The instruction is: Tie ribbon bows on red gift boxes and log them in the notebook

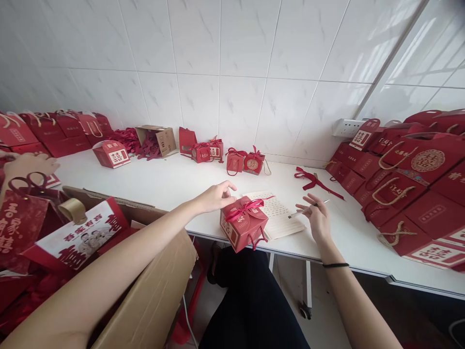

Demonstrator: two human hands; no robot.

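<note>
We seem to be attending to the ribboned red box [241, 223], which is sitting at the tabletop [167, 186] edge beside the written paper [281, 218]. Our left hand [218, 196], apparently empty, is hovering close; our right hand [318, 218] is gripping a pen [300, 213]. Any next touch is probably calling for gentle fingers, sparing the bow [241, 209].

The gift box [244, 227] is showing smooth card with a mostly matt finish, while its ribbon bow [247, 209] is giving off a satiny cloth sheen. The written sheet [278, 212] is looking like matt paper, the pen [297, 214] like smooth plastic. The tabletop [160, 182] is presenting a smooth, laminate-like surface, and the wall tiles [243, 48] are reflecting light glossily. The large carton [156, 281] is showing dull, creased cardboard; the socket strip [349, 127] is appearing as plastic.
</note>
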